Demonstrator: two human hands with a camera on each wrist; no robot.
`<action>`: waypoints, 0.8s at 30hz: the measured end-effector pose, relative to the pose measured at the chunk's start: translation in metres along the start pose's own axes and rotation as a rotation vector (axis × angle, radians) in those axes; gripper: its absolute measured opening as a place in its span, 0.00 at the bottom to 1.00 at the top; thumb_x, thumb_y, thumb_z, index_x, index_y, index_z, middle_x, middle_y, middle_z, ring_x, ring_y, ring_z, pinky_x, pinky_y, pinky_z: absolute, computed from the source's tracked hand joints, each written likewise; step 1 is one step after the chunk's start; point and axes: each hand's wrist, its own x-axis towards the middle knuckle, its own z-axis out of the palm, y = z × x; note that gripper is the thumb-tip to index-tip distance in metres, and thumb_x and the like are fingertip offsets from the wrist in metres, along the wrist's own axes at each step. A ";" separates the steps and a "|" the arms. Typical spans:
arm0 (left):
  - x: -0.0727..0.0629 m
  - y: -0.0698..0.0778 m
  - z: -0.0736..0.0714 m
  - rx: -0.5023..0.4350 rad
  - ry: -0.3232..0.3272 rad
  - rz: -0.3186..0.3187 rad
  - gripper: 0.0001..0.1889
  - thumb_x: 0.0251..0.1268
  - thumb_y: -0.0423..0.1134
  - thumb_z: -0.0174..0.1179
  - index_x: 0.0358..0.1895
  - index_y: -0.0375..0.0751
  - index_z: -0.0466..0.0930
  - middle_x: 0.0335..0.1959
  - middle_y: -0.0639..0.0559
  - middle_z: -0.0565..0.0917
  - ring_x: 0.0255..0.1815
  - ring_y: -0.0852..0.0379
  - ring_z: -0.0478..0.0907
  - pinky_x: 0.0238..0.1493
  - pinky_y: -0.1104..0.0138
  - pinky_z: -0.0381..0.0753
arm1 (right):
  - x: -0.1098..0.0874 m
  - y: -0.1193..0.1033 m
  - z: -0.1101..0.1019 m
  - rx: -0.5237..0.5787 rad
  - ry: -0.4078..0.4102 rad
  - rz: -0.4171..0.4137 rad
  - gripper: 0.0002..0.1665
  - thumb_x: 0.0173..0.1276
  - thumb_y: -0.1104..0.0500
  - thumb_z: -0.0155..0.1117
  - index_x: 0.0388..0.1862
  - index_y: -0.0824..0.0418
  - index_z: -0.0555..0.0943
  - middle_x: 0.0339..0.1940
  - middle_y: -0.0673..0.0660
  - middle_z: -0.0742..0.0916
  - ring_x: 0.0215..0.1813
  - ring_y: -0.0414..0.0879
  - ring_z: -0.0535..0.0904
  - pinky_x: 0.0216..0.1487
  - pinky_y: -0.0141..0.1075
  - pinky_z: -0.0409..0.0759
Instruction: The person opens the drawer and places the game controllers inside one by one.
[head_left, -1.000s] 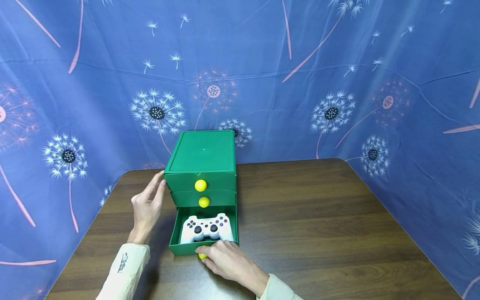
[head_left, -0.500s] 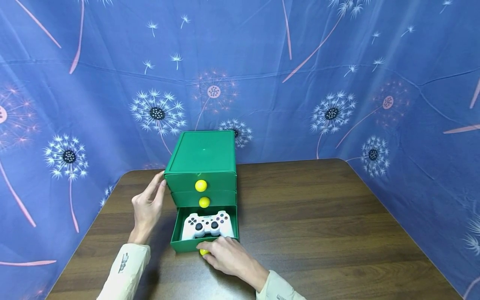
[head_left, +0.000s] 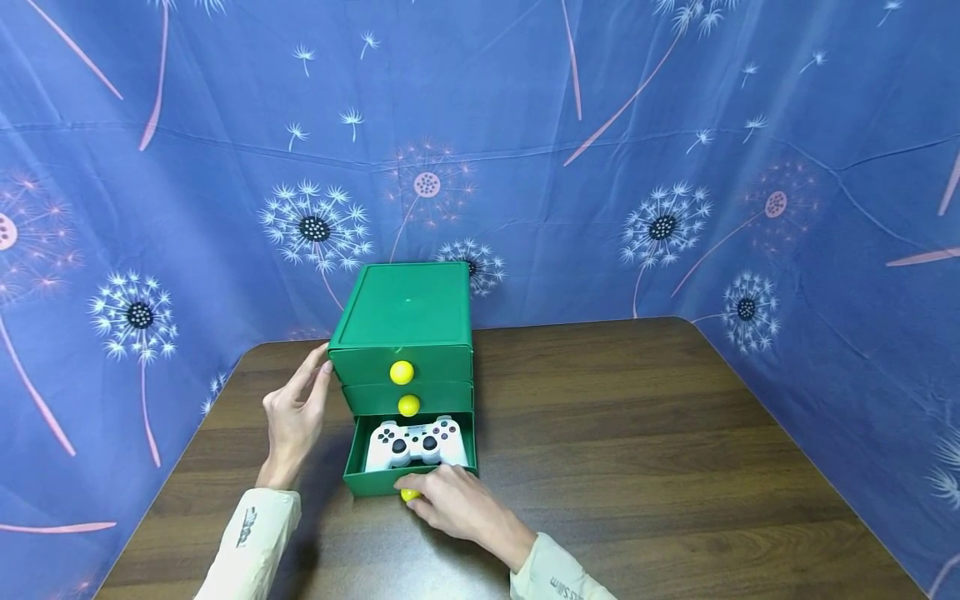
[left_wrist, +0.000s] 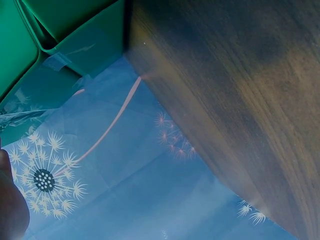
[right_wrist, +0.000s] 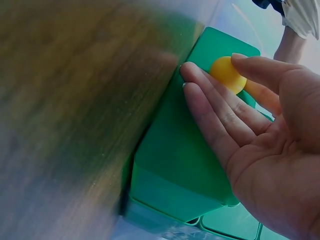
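Observation:
A green drawer unit (head_left: 405, 308) with three drawers stands on the table, its yellow ball knobs facing me. The two upper drawers are closed, while the bottom drawer (head_left: 369, 484) sticks out partway. A white game controller (head_left: 416, 443) lies inside that drawer. Between thumb and index finger, my right hand (head_left: 461, 504) pinches the bottom drawer's yellow knob (right_wrist: 226, 75); the other fingers lie along the drawer front in the right wrist view. My left hand (head_left: 291, 425) touches the unit's upper left front edge with extended fingers and thumb.
The brown wooden table (head_left: 637, 467) spreads to the right of the unit. Behind it and on both sides hangs a blue cloth (head_left: 525, 217) with dandelion prints. Clear tape (left_wrist: 57, 61) shows on the unit's back in the left wrist view.
The bottom drawer has slid a little farther into the unit, carrying the controller with it. My right hand has moved forward with the knob; my left hand stays in place.

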 end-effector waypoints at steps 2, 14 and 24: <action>0.000 0.000 0.000 -0.001 0.000 0.002 0.22 0.58 0.16 0.68 0.56 0.33 0.88 0.44 0.39 0.89 0.17 0.72 0.72 0.15 0.79 0.56 | 0.001 0.002 -0.001 -0.004 0.006 -0.004 0.15 0.77 0.62 0.66 0.59 0.55 0.88 0.26 0.39 0.82 0.19 0.24 0.63 0.23 0.19 0.67; 0.001 0.002 0.001 0.003 0.006 0.010 0.22 0.57 0.14 0.68 0.55 0.31 0.88 0.45 0.37 0.89 0.11 0.71 0.62 0.14 0.77 0.56 | 0.006 0.006 -0.001 -0.002 0.019 0.003 0.16 0.76 0.61 0.66 0.60 0.54 0.87 0.36 0.42 0.89 0.20 0.24 0.66 0.27 0.18 0.69; 0.001 0.002 0.001 -0.003 0.002 0.006 0.21 0.57 0.14 0.68 0.55 0.30 0.87 0.44 0.37 0.89 0.09 0.70 0.59 0.13 0.76 0.56 | 0.010 0.009 0.000 0.020 0.026 0.006 0.15 0.76 0.62 0.66 0.59 0.56 0.87 0.39 0.45 0.90 0.21 0.24 0.68 0.28 0.18 0.71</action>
